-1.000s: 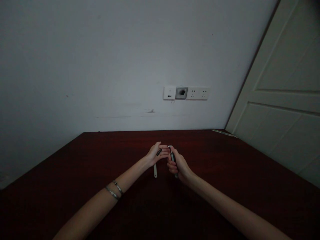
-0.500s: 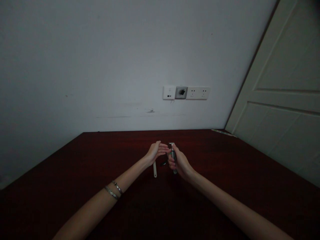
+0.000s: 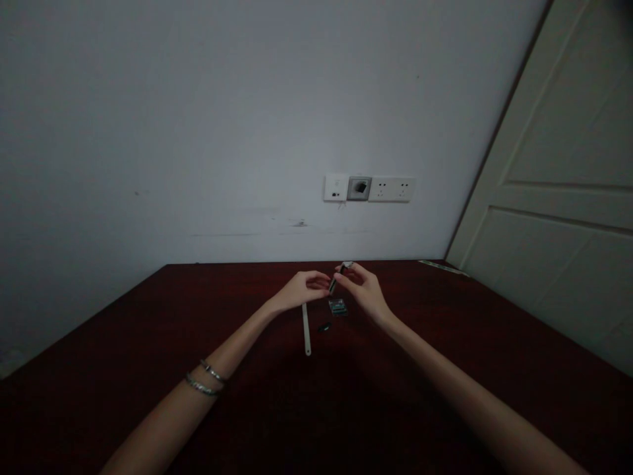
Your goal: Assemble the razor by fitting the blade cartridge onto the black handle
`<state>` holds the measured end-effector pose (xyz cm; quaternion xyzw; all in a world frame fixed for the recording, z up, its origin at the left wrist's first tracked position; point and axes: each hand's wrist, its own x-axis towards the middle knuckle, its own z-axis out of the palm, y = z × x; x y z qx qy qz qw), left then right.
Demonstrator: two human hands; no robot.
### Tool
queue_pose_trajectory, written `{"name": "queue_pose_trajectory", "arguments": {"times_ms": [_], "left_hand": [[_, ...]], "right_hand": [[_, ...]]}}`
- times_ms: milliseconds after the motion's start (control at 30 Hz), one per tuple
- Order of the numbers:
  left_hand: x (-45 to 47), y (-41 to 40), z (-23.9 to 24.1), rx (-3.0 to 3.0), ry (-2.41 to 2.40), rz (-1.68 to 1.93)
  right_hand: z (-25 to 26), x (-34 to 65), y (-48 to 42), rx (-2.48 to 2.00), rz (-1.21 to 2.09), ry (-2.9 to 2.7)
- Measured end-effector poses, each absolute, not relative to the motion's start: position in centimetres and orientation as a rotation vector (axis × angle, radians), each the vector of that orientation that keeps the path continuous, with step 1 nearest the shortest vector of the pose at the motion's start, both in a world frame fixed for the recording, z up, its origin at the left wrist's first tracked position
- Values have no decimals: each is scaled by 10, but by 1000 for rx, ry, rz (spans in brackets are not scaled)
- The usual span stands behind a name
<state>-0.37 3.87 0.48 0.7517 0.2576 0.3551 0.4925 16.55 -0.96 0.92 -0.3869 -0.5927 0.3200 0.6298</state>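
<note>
Bracelets (image 3: 202, 387) are circling the L wrist, nearest. Past them, a pale stick (image 3: 306, 330) is lying on the table (image 3: 435, 323), w/ a small dark piece (image 3: 324, 327) & clear packet (image 3: 339, 307) to its R. Beyond, R hand (image 3: 366, 293) is pinching a tilted tool (image 3: 333, 285); L hand (image 3: 299, 291) is curling by its lower end, can't tell if gripping. Prob. best: pinching firmly, steadying that end w/ L fingertips. Sockets (image 3: 390, 189) are sitting farthest, on the wall (image 3: 222, 132).
</note>
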Motion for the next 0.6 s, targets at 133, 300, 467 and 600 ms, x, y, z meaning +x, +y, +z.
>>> {"name": "queue_pose_trajectory", "arguments": {"times_ms": [133, 300, 467, 600], "left_hand": [[6, 24, 5, 1923, 547, 906], [16, 17, 4, 1849, 638, 1090], [1, 25, 22, 1697, 685, 1073], [-14, 27, 39, 1666, 690, 1159]], "right_hand": [[11, 159, -1, -901, 701, -1369], [12, 152, 1, -933, 723, -1333], [-3, 157, 7, -958, 906, -1218], [-26, 151, 8, -1335, 682, -1693]]}}
